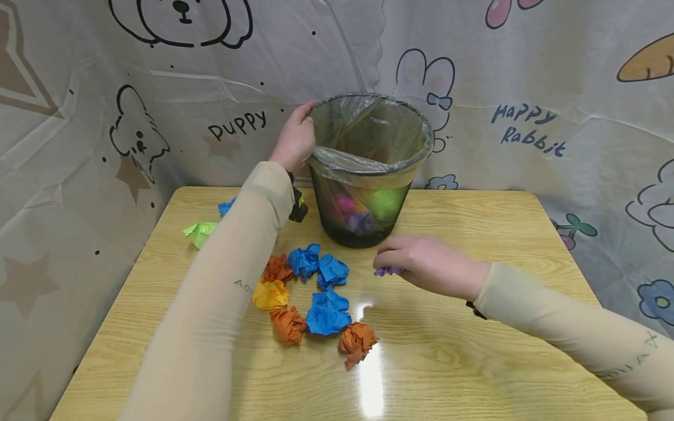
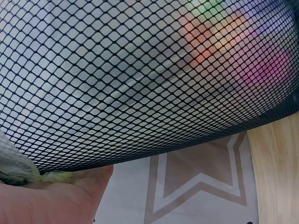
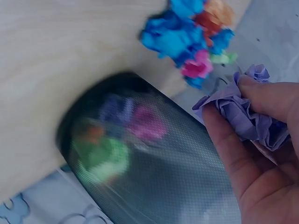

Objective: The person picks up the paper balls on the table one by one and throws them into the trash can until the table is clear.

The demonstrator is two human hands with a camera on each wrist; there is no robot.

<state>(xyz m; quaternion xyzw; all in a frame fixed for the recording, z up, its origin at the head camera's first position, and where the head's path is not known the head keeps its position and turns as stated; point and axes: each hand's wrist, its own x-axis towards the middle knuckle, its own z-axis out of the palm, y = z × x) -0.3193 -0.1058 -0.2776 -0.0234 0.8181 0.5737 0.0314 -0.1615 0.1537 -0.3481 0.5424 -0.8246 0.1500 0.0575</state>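
Observation:
A black mesh wastebasket point(image 1: 363, 193) with a clear plastic liner point(image 1: 353, 161) stands at the table's back. My left hand point(image 1: 296, 137) grips its rim on the left side, fingers over the liner edge; the left wrist view shows part of that hand point(image 2: 56, 200) below the mesh. Crumpled paper in pink, purple and green shows through the basket wall. In front of the basket, my right hand point(image 1: 429, 263) pinches a crumpled purple paper ball point(image 3: 247, 112) between thumb and fingers, above the table. Left of it lie crumpled blue paper balls point(image 1: 329, 313) and orange ones point(image 1: 358, 344).
A yellow paper ball point(image 1: 271, 294) lies among the others on the wooden table point(image 1: 463, 362). A light green one point(image 1: 200, 234) is near the left edge, partly behind my left forearm. A pink one point(image 3: 197, 64) shows in the right wrist view. A printed cloth point(image 1: 553, 70) hangs behind.

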